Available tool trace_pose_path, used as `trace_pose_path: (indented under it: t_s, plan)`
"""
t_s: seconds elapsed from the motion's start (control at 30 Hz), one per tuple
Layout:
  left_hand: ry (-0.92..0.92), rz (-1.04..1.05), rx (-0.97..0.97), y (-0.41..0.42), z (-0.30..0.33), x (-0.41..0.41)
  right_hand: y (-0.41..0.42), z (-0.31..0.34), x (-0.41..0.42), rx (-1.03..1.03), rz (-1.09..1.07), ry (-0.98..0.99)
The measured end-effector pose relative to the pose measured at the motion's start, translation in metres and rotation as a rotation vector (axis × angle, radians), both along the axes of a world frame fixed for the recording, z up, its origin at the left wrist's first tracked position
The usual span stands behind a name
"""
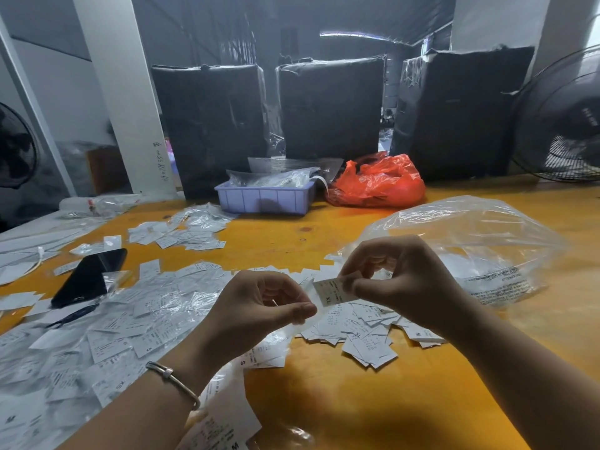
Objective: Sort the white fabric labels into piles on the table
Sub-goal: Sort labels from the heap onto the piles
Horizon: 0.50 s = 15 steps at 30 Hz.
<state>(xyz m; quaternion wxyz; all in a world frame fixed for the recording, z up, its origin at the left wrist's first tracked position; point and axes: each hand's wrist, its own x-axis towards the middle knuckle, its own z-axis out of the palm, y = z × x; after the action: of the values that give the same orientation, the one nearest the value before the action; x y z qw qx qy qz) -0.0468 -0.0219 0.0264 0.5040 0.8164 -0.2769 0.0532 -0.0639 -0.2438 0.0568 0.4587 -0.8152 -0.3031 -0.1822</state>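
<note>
My right hand [402, 280] pinches a white fabric label [329, 292] marked XL, held up over the table. My left hand [259, 306] sits just left of it, with thumb and fingers pinched on what looks like a thin clear sleeve at the label's left edge. Below the hands lies a small pile of loose white labels [367, 336]. A wide spread of labels in clear sleeves [107, 332] covers the table to the left. Another heap of labels [185, 230] lies farther back.
The table [341, 401] is orange wood. A black phone [89, 276] lies at the left among the labels. A large clear plastic bag [470, 241] sits at the right. A lilac tray [264, 198] and a red plastic bag [378, 181] stand at the back, before dark wrapped boxes [331, 108].
</note>
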Motion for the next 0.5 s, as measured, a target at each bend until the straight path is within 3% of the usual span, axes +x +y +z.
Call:
trace_pose_path:
  t_s: [0.2,0.5]
  plan:
    - [-0.019,0.006,0.006,-0.0001,-0.0005,0.0004,-0.0057,0.0026,-0.0004,0.263,0.014,0.057]
    - [-0.035,0.015,-0.012,-0.0001,-0.0002,0.0005,-0.0021,0.0025,-0.0013,0.106,-0.028,0.012]
